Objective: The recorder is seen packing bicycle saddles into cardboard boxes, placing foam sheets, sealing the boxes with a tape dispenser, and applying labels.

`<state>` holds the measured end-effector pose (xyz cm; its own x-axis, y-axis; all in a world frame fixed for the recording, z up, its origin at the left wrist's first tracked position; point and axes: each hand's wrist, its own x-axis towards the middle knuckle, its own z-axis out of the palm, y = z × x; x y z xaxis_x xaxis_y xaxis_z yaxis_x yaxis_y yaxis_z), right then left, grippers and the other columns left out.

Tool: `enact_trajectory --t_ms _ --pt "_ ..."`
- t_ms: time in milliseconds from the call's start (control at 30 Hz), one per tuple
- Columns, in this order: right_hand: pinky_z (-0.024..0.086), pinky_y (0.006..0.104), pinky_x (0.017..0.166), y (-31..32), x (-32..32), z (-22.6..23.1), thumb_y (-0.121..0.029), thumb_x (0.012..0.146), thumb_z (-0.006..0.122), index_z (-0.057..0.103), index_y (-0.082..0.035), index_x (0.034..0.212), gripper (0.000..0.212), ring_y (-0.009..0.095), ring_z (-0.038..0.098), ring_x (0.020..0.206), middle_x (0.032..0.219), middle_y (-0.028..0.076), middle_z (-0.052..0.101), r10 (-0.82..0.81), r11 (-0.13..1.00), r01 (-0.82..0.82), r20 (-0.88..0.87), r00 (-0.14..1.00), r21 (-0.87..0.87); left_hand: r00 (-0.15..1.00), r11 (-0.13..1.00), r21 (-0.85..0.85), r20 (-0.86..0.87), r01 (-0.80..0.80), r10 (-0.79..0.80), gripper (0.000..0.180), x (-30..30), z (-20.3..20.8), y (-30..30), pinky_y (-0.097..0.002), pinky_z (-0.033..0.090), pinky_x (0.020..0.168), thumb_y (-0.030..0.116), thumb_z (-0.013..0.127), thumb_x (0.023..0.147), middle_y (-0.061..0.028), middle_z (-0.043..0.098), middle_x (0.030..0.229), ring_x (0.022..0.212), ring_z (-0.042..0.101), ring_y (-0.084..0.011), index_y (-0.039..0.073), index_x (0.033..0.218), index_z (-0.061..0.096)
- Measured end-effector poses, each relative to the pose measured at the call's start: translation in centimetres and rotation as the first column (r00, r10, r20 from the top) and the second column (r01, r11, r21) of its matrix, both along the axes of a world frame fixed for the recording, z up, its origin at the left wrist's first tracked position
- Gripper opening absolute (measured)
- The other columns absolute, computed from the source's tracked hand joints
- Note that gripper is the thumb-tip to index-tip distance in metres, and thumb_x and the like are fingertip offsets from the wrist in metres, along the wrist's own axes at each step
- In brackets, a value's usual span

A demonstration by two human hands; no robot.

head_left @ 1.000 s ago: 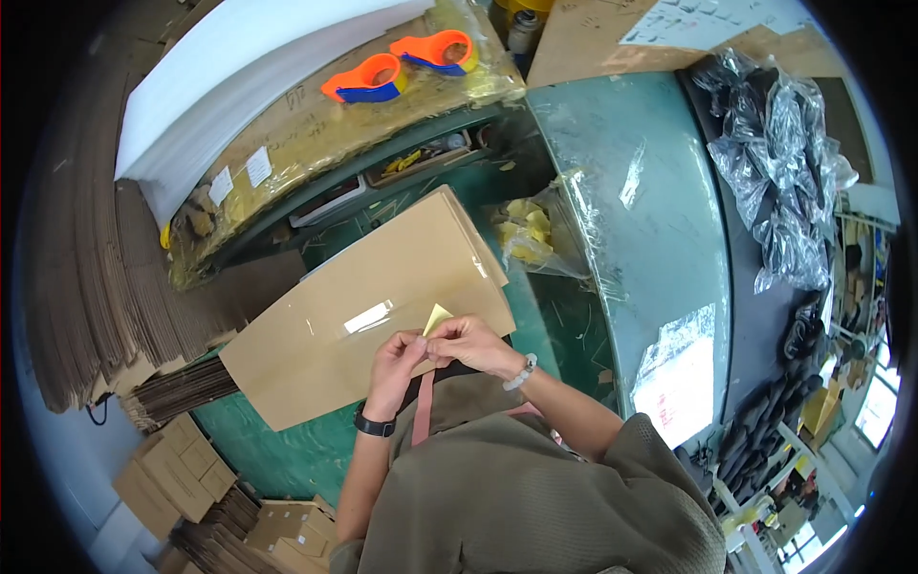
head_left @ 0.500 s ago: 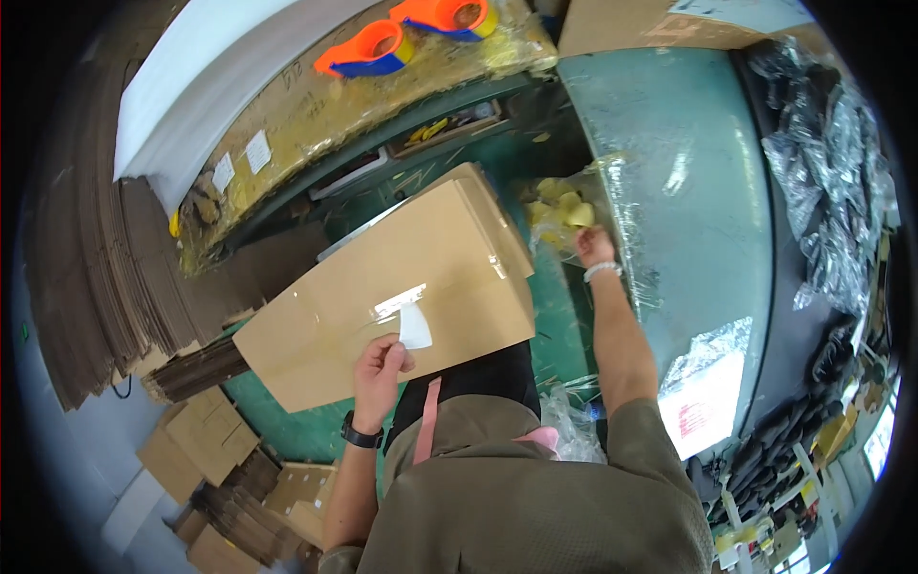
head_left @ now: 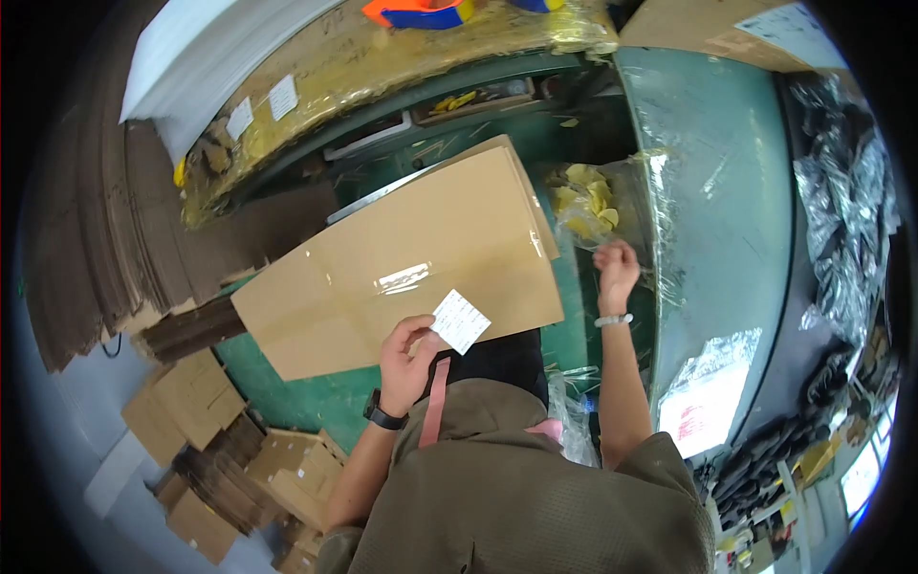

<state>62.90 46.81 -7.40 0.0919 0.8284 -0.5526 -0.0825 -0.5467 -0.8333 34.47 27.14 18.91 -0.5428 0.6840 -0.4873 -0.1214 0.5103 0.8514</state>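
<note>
Between the thumb and fingers of my left hand (head_left: pixel 405 362) is a small white printed label (head_left: pixel 461 322), pinched at its left corner. It is held over the near edge of a large flat brown cardboard carton (head_left: pixel 421 253), which lies slantwise in front of me with shiny clear tape on it. My right hand (head_left: pixel 617 271) is to the right of the carton, its fingers curled in and nothing visible in them. Just beyond it, yellow paper scraps (head_left: pixel 588 203) sit in a clear plastic bag hanging by the green table's side.
A tape-covered bench (head_left: pixel 363 72) with orange-and-blue tape dispensers (head_left: pixel 426 13) runs across the back. Stacked flat cardboard (head_left: pixel 91 239) stands at left, smaller cartons (head_left: pixel 196 397) at lower left. The green table (head_left: pixel 722 220) at right bears a printed sheet (head_left: pixel 706 397).
My left hand has moved right and turned the label so its printed face shows. My right hand has drawn back from the yellow scraps toward me. The whole view has shifted.
</note>
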Motion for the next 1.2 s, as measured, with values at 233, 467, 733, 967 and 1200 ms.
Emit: enact_trajectory --t_ms 233,467,733,967,1200 --pt "0.052 0.0256 0.08 -6.0 -13.7 20.7 -0.011 0.094 0.065 0.059 0.006 0.118 0.031 0.013 0.064 0.09 0.1 0.01 0.068 0.519 0.853 -0.514 -0.038 0.854 0.096 0.992 0.989 0.069 0.016 -0.13 0.129 0.018 -2.6 -0.8 -5.8 -0.0277 0.05 0.089 0.005 0.063 0.095 -0.0061 0.067 0.102 0.097 0.062 -0.0125 -0.002 0.111 0.063" --pt "0.052 0.0246 0.078 -16.8 -24.6 24.7 -0.004 0.09 0.068 0.054 0.004 0.131 0.043 0.011 0.063 0.092 0.106 0.006 0.067 0.853 0.35 -0.934 -0.391 0.347 -0.065 0.964 0.94 0.242 -0.053 -0.24 0.26 0.018 -7.1 -0.3 -13.5 -0.0287 0.052 0.079 0.008 0.068 0.091 -0.0081 0.07 0.092 0.084 0.065 -0.0146 -0.002 0.106 0.066" --pt "0.048 0.0221 0.07 -25.7 -33.9 23.7 -0.005 0.088 0.069 0.062 0.001 0.119 0.033 0.008 0.064 0.085 0.099 0.004 0.071 0.928 0.264 -0.956 -0.238 0.287 -0.126 0.885 0.877 0.217 -0.097 -0.428 0.456 0.021 -16.6 -1.9 -26.1 -0.029 0.052 0.076 0.016 0.065 0.094 -0.0083 0.069 0.092 0.083 0.065 -0.0141 0.001 0.109 0.064" --pt "0.052 0.0281 0.075 -14.8 -23.2 17.7 -0.009 0.091 0.066 0.065 0.0 0.108 0.02 0.015 0.065 0.085 0.1 0.006 0.069 0.459 0.888 -0.459 0.0 0.888 -0.028 0.702 0.706 0.114 -0.075 -0.699 0.708 0.027 -20.6 -10.4 -41.0 -0.0287 0.052 0.084 0.013 0.06 0.098 -0.0055 0.063 0.104 0.091 0.063 -0.0149 0.003 0.124 0.058" --pt "0.037 0.045 0.103 -6.2 -0.6 10.6 -0.024 0.094 0.062 0.06 -0.011 0.116 0.025 0.022 0.055 0.112 0.118 0.008 0.063 -0.228 0.921 0.209 -0.021 0.973 -0.33 0.735 0.736 0.009 -0.023 -0.677 0.677 0.023 -22.2 -11.4 -41.7 -0.0248 0.051 0.081 0.011 0.061 0.098 -0.0045 0.063 0.103 0.088 0.06 -0.0112 0.0 0.118 0.059"
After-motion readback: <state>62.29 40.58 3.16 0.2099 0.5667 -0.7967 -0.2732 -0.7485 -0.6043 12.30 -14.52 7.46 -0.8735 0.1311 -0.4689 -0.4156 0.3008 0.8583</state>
